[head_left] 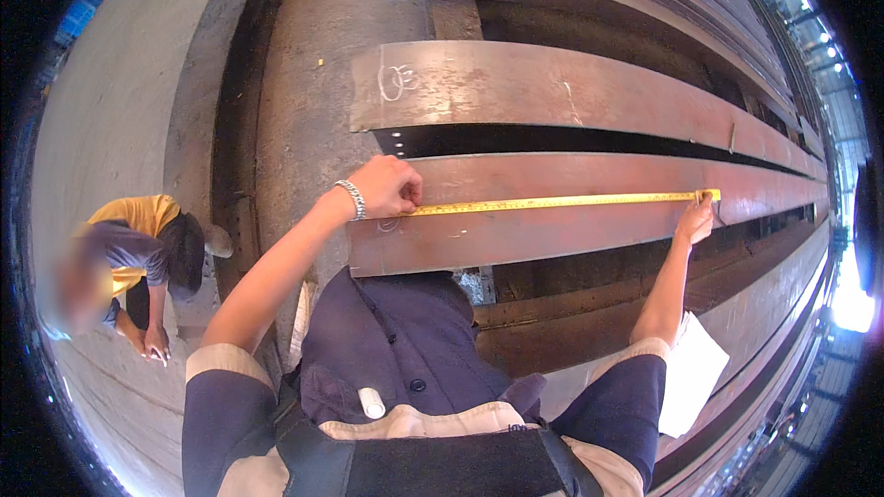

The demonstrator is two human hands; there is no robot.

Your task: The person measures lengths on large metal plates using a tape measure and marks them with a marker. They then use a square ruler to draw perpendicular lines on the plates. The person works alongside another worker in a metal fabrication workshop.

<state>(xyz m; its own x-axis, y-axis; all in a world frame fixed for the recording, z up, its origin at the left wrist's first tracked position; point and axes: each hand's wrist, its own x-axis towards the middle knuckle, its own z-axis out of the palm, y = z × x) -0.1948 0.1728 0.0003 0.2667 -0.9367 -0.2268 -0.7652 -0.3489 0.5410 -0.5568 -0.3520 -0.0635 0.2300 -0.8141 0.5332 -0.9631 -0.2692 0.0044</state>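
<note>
A yellow tape measure (552,201) is stretched lengthwise along a brownish-red steel beam (516,175) in front of me. My left hand (391,186), with a silver chain bracelet at the wrist, is closed on the tape near the beam's left end. Farther right, my right hand (698,219) grips the tape's other end, where a small yellow tip sticks out past the fingers. Whether the tape's case is inside either hand cannot be seen. Chalk marks show faintly on the beam below my left hand.
Behind lies a parallel steel beam (488,83) with a chalk circle, across a dark gap. More beams run beyond and on the near right. A white sheet (695,375) is by my right arm. At left a person in a yellow and grey top (138,239) crouches on the concrete floor.
</note>
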